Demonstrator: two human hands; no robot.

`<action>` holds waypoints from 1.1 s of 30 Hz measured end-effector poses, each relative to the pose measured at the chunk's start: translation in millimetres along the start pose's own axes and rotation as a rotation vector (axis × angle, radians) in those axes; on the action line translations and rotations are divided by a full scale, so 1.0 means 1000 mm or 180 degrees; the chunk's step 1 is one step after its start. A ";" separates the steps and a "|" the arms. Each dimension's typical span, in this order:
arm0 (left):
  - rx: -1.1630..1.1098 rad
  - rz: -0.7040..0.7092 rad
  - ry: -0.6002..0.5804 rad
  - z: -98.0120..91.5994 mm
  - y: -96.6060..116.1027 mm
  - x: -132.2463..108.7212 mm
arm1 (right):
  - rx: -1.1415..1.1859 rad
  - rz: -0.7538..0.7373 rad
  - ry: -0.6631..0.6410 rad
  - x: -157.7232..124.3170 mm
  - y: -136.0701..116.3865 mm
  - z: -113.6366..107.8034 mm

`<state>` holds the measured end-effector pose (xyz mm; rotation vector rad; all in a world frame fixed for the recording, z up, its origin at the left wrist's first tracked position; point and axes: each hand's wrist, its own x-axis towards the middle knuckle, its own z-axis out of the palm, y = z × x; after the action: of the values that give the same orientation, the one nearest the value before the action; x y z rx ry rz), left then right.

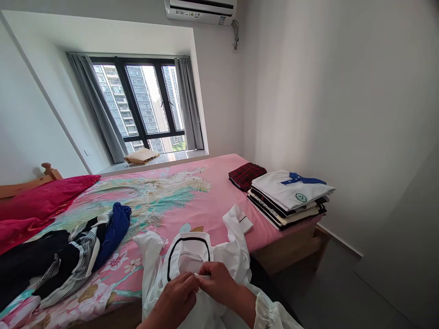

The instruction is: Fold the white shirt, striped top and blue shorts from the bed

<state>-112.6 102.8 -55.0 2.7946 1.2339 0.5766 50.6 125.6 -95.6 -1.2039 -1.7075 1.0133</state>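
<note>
A white shirt with black trim along its collar lies at the near edge of the bed, its sleeves spread to both sides. My left hand pinches the shirt just below the collar opening. Right beside it, my right hand grips the same spot, fingers closed on the white cloth. Both sets of fingertips nearly meet at the front of the collar. Whatever small detail lies between them is hidden by the fingers.
The bed has a pink floral sheet. At its right edge stands a stack of folded clothes beside folded red plaid cloth. Rumpled dark clothes lie at left, near red pillows. A wall rises on the right.
</note>
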 end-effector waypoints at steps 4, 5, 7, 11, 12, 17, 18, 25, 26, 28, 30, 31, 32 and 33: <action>0.0089 -0.0069 0.0014 0.001 -0.001 0.000 | 0.0073 -0.0032 0.0039 -0.001 0.001 0.001; 0.0045 -0.0079 -0.0003 0.000 -0.001 0.000 | 0.0107 -0.0024 0.0044 -0.002 0.001 0.001; -0.0045 -0.0061 -0.0007 -0.002 0.000 -0.001 | 0.0168 0.0007 0.0069 -0.002 0.003 0.002; 0.0060 0.0001 0.0103 -0.003 0.001 -0.001 | 0.0221 -0.0027 0.0099 -0.005 0.006 0.004; 0.0108 0.0007 0.0133 -0.002 0.000 -0.001 | 0.0221 -0.0040 0.0101 -0.005 0.006 0.004; -0.0067 -0.0041 0.0113 -0.001 0.001 0.000 | 0.0256 0.0020 0.0202 -0.007 0.004 0.005; -0.0140 -0.0030 0.0094 -0.001 0.002 0.000 | 0.0315 0.0031 0.0207 -0.007 0.003 0.005; -0.0342 -0.0158 0.0240 0.012 0.001 -0.002 | 0.0884 0.0120 0.0002 -0.008 0.005 0.007; -0.0440 -0.0229 0.0261 0.013 0.000 -0.001 | 0.0920 0.0149 -0.0022 -0.008 0.006 0.007; -0.0641 -0.0366 0.0307 0.016 0.000 0.000 | 0.0965 0.0199 -0.0065 -0.008 0.009 0.008; -0.0798 -0.0465 0.0354 0.018 0.000 0.001 | 0.1049 0.0234 -0.0100 -0.009 0.011 0.009; -0.0856 -0.0504 0.0372 0.018 0.000 0.002 | 0.1127 0.0239 -0.0103 -0.009 0.012 0.010; -0.0898 -0.0543 0.0381 0.019 0.001 0.002 | 0.1209 0.0235 -0.0107 -0.009 0.012 0.010; -0.0921 -0.0588 0.0382 0.019 0.002 0.002 | 0.1279 0.0235 -0.0101 -0.010 0.011 0.010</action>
<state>-103.5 105.6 -71.5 2.4117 1.2928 0.8430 47.6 117.2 -111.1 -0.9958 -1.4016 1.3503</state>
